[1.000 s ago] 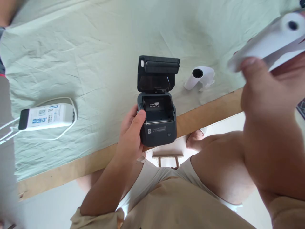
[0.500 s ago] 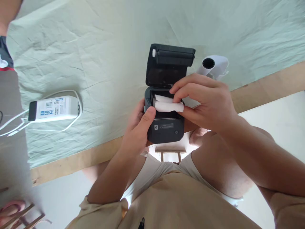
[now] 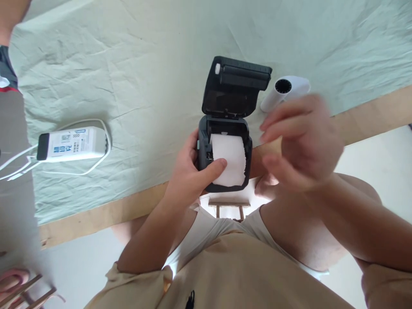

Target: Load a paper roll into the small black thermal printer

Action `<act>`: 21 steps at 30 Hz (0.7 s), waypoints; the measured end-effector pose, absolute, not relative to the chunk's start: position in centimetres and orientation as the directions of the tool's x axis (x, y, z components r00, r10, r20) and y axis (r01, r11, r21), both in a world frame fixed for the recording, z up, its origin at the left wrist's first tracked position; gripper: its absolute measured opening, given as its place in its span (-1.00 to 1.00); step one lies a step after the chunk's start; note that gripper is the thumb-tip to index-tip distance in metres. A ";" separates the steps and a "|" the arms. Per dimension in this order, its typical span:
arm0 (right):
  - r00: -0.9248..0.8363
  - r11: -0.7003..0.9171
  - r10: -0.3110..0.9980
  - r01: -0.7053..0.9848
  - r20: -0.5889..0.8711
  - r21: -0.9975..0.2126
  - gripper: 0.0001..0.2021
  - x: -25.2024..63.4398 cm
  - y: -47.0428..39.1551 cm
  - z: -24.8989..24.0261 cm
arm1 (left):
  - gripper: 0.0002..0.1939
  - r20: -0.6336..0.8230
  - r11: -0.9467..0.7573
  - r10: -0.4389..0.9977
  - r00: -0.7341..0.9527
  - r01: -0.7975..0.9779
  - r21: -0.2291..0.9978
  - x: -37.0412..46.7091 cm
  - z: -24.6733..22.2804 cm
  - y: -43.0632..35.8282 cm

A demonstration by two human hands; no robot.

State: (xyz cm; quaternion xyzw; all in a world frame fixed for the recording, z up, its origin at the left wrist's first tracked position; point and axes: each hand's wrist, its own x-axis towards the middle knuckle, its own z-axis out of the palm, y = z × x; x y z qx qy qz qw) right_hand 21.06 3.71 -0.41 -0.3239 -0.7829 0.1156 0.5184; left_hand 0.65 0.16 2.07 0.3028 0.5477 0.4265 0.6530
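A small black label printer [image 3: 202,165] stands with its lid [image 3: 230,98] flipped up. My left hand [image 3: 189,176] grips the printer's left side, its thumb pressing on a strip of white paper [image 3: 230,150]. The paper comes out of the roll bay and lies flat over the printer's front, with a ragged edge. To the right, apart from the printer, my right hand [image 3: 299,146] is blurred by motion; a gap shows between its thumb and fingers, and nothing is visible in it. Behind that hand lies a white object with a round black end [image 3: 283,86], partly hidden.
On the pale green cloth [image 3: 144,86] at the left lies a white charger block [image 3: 75,143] with a looped white cable. A wooden table edge [image 3: 106,214] runs along my side. Part of another person's arm [image 3: 11,19] shows at the top left.
The paper has been laid down over the printer's front. My right hand has let go and moved right. My left thumb has shifted onto the paper, and the printer has moved slightly right.
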 end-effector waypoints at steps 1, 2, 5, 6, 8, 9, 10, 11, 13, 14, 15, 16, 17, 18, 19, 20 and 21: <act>-0.167 0.711 0.670 0.423 0.723 -0.561 -0.83 21.2 3.8 -0.5 | -0.16 -0.456 0.449 0.890 0.017 -0.207 0.869 0.7 2.1 0.1; -0.115 0.653 0.721 0.442 0.683 -0.615 -0.71 21.3 3.9 -0.6 | -0.08 -0.453 0.445 0.891 0.001 -0.190 0.875 0.8 2.1 0.1; -0.146 0.564 0.819 0.383 0.555 -0.732 -0.38 21.1 4.2 -1.4 | 0.00 -0.433 0.425 0.901 -0.009 -0.184 0.887 0.9 2.3 -0.1; -0.158 0.572 0.816 0.355 0.556 -0.739 -0.37 21.0 4.4 -1.6 | -0.02 -0.433 0.424 0.901 -0.011 -0.186 0.886 1.0 2.4 -0.1; -0.131 0.589 0.804 0.306 0.580 -0.748 -0.51 20.8 4.6 -1.8 | -0.06 -0.446 0.433 0.895 -0.025 -0.193 0.881 1.1 2.5 -0.2; -0.103 0.589 0.803 0.289 0.588 -0.754 -0.61 20.8 4.7 -1.8 | -0.07 -0.455 0.440 0.890 -0.033 -0.197 0.876 1.0 2.5 -0.2; -0.089 0.580 0.809 0.280 0.581 -0.765 -0.70 20.8 4.7 -1.7 | -0.07 -0.464 0.448 0.885 -0.037 -0.202 0.871 1.0 2.4 -0.3; -0.091 0.565 0.821 0.275 0.564 -0.778 -0.75 20.9 4.7 -1.6 | -0.05 -0.469 0.452 0.883 -0.037 -0.208 0.867 0.9 2.3 -0.3; -0.148 0.516 0.856 0.282 0.495 -0.809 -0.78 21.0 4.6 -1.5 | -0.01 -0.467 0.450 0.884 -0.024 -0.230 0.863 0.8 2.0 -0.2; -0.192 0.482 0.875 0.289 0.444 -0.827 -0.74 21.1 4.5 -1.5 | 0.00 -0.461 0.444 0.887 -0.014 -0.247 0.861 0.7 1.8 -0.2; -0.234 0.445 0.891 0.292 0.388 -0.846 -0.68 21.1 4.5 -1.6 | 0.00 -0.454 0.436 0.891 -0.006 -0.267 0.859 0.6 1.7 -0.2; -0.271 0.415 0.900 0.291 0.342 -0.862 -0.61 21.2 4.4 -1.7 | -0.03 -0.446 0.428 0.895 0.002 -0.285 0.858 0.6 1.6 -0.2; -0.314 0.391 0.901 0.285 0.300 -0.875 -0.54 21.2 4.4 -1.9 | -0.09 -0.439 0.422 0.899 0.012 -0.297 0.857 0.5 1.6 -0.1; -0.353 0.375 0.896 0.278 0.269 -0.885 -0.49 21.1 4.4 -2.0 | -0.17 -0.436 0.423 0.900 0.026 -0.299 0.855 0.6 1.6 -0.1; -0.382 0.364 0.890 0.271 0.248 -0.891 -0.46 21.1 4.5 -2.2 | -0.26 -0.436 0.427 0.899 0.040 -0.294 0.855 0.6 1.6 0.0; -0.401 0.358 0.886 0.269 0.234 -0.894 -0.45 21.0 4.6 -2.3 | -0.34 -0.441 0.436 0.896 0.053 -0.286 0.853 0.6 1.7 0.0; -0.411 0.353 0.884 0.275 0.223 -0.894 -0.44 21.0 4.8 -2.4 | -0.41 -0.447 0.446 0.892 0.064 -0.280 0.850 0.6 1.7 0.1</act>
